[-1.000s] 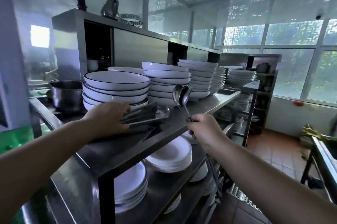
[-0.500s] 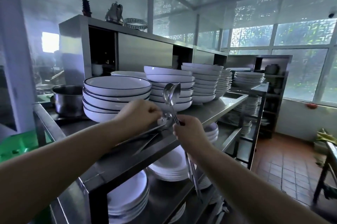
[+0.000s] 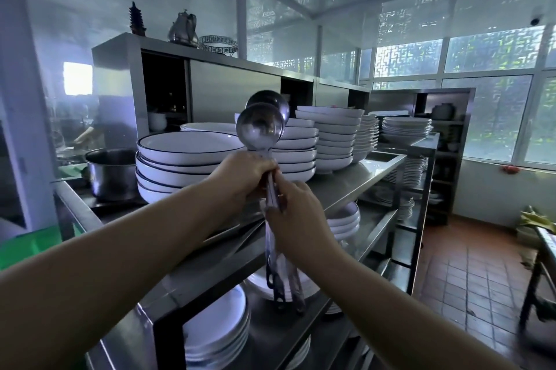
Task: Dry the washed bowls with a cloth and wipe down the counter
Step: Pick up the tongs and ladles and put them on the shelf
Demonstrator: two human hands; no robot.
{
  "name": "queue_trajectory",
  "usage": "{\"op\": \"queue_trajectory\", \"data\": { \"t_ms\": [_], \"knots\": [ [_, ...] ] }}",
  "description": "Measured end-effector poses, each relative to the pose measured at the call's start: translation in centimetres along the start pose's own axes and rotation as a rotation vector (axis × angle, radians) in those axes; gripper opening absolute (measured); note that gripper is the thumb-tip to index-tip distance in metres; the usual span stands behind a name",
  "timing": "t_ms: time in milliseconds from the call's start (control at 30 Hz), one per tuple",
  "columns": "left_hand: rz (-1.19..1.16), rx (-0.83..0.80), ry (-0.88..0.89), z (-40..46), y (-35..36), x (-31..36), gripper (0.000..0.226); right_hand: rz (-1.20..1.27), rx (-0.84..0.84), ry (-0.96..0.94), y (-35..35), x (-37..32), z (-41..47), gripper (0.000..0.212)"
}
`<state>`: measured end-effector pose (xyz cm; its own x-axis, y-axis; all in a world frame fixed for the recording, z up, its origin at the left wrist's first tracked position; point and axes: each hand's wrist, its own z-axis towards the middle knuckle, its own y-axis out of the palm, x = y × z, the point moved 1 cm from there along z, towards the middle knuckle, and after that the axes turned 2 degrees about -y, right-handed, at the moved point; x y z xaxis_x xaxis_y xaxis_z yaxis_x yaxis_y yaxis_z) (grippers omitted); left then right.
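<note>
- Left hand (image 3: 245,172) and right hand (image 3: 296,219) both curl fingers around the handles of long steel ladles (image 3: 260,128).
- Ladles stand upright: round cups above the fingers, handle ends hanging below.
- Stacked dark-rimmed white bowls (image 3: 186,159) sit behind the fingers on the steel tabletop (image 3: 355,180).

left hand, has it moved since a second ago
Yes. The left hand has left the shelf top, risen in front of the black-rimmed bowl stack, and now grips the ladles with the right hand.

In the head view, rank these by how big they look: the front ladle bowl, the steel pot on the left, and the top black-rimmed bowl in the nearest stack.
1. Top black-rimmed bowl, widest by far.
2. Steel pot and front ladle bowl: they look about alike. The ladle is held up close to the camera, so it is probably smaller than it appears.
</note>
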<state>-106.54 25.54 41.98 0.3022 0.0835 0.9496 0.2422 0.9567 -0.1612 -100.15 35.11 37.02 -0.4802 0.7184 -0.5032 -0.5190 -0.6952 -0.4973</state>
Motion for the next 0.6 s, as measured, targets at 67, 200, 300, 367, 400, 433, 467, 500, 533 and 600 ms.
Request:
{"op": "queue_trajectory", "data": {
  "t_ms": [67, 200, 300, 367, 400, 433, 467, 500, 533, 600],
  "knots": [
    [0.047, 0.016, 0.079, 0.4, -0.7, 1.5, 0.021, 0.052, 0.067, -0.018, -0.8, -0.4, 0.4, 0.032],
    [0.103, 0.063, 0.187, 1.8, -2.5, 4.1, 0.019, 0.167, 0.207, 0.040, -3.0, -0.1, 1.6, 0.030],
    [0.362, 0.103, 0.262, 2.2, -3.2, 3.5, 0.020, 0.156, 0.282, 0.075, -4.6, 0.9, 2.5, 0.028],
    [0.623, 0.089, 0.240, 1.9, -2.9, 1.5, 0.024, 0.136, 0.302, 0.089, -5.2, 1.9, 2.7, 0.027],
    [0.726, 0.066, 0.217, 1.6, -2.6, 0.3, 0.025, 0.122, 0.307, 0.095, -5.3, 2.5, 2.7, 0.025],
    [0.792, 0.044, 0.194, 1.4, -2.3, -0.9, 0.026, 0.100, 0.313, 0.104, -5.2, 3.0, 2.7, 0.024],
    [0.825, 0.033, 0.170, 1.2, -2.0, -1.9, 0.026, 0.073, 0.317, 0.114, -5.0, 3.6, 2.7, 0.022],
    [0.841, 0.034, 0.154, 1.3, -1.6, -2.7, 0.027, 0.048, 0.314, 0.123, -4.8, 4.2, 2.6, 0.021],
    [0.865, 0.044, 0.151, 1.4, -1.2, -3.2, 0.028, 0.027, 0.304, 0.132, -4.6, 4.9, 2.6, 0.021],
    [0.979, 0.047, 0.184, 1.8, -0.4, -3.9, 0.033, -0.001, 0.277, 0.153, -4.0, 6.3, 2.6, 0.022]
  ]
}}
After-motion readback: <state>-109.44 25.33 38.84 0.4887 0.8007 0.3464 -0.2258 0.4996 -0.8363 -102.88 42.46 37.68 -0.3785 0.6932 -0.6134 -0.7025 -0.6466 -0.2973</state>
